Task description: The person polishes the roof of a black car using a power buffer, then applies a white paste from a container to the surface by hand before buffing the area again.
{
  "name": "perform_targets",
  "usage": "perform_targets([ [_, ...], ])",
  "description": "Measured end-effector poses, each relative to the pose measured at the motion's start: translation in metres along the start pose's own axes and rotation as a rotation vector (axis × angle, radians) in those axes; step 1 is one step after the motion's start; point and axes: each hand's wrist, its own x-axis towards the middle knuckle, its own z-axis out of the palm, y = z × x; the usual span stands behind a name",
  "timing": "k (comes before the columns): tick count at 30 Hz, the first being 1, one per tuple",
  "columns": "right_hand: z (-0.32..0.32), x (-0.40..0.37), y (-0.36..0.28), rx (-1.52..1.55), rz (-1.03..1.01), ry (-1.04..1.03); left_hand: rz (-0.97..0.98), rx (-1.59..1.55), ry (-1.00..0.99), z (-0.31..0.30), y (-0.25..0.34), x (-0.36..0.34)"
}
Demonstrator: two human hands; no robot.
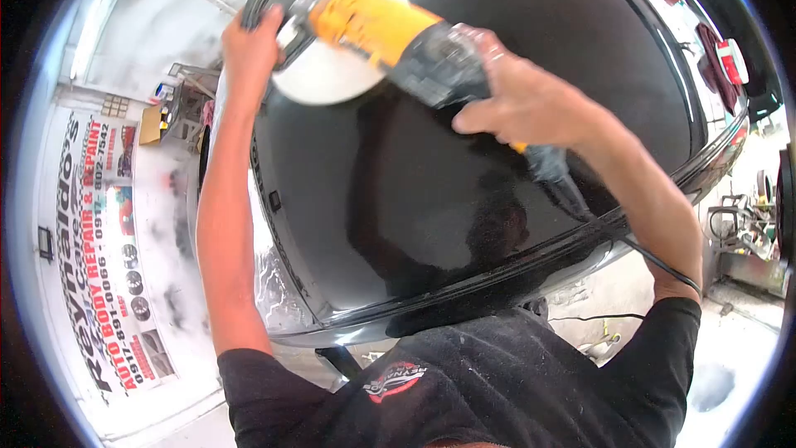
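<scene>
A yellow and black polisher (377, 25) lies across the glossy black car panel (332, 224), slightly blurred. Its round white pad (323, 76) is against the panel at the upper left. My left hand (251, 51) is closed around the dark side handle near the tool's head. Further back, my right hand (526, 95) wraps the black rear part of the polisher body. Out of the tool's tail runs a black cord (643, 249), passing by my right forearm. My arms are reflected in the dark paint.
On the left wall hangs a printed shop banner (112, 257). An open cardboard box (152, 125) stands by it. A red and white round object (731, 62) and a dark red cloth (715, 66) lie at the far right. Equipment (742, 232) stands behind at right.
</scene>
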Motion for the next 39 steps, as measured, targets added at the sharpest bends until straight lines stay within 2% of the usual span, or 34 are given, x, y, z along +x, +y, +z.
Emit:
perform_targets([
  [1,0.017,0.007,-0.011,-0.032,-0.012,-0.052,-0.038,-0.01,0.045,-0.025,-0.016,-0.014],
  [3,0.046,0.019,-0.045,-0.027,0.101,-0.277,-0.114,-0.008,0.134,-0.077,-0.048,-0.043],
  [5,0.069,0.025,-0.076,-0.044,0.07,-0.445,-0.202,0.009,0.204,-0.129,-0.076,-0.079],
  [7,0.12,0.034,-0.07,-0.053,-0.108,-0.449,-0.274,0.001,0.253,-0.169,-0.093,-0.119],
  [12,0.146,0.022,-0.1,0.074,-0.105,-0.649,-0.372,-0.04,0.327,-0.221,-0.101,-0.191],
  [15,0.143,0.0,-0.092,0.09,-0.124,-0.632,-0.374,-0.026,0.318,-0.209,-0.078,-0.206],
  [18,0.108,-0.03,-0.079,0.145,-0.078,-0.601,-0.335,-0.038,0.271,-0.174,-0.052,-0.2],
  [25,0.021,-0.102,-0.015,0.103,0.064,-0.232,-0.118,-0.074,0.081,-0.032,0.039,-0.128],
  [31,-0.025,-0.132,0.034,0.125,0.097,0.078,0.04,0.003,-0.115,0.075,0.104,-0.072],
  [35,-0.029,-0.134,0.048,0.12,0.056,0.136,0.092,-0.073,-0.17,0.095,0.113,-0.064],
  [39,-0.012,-0.123,0.029,0.141,0.054,0.052,-0.015,-0.048,-0.072,0.055,0.086,-0.081],
])
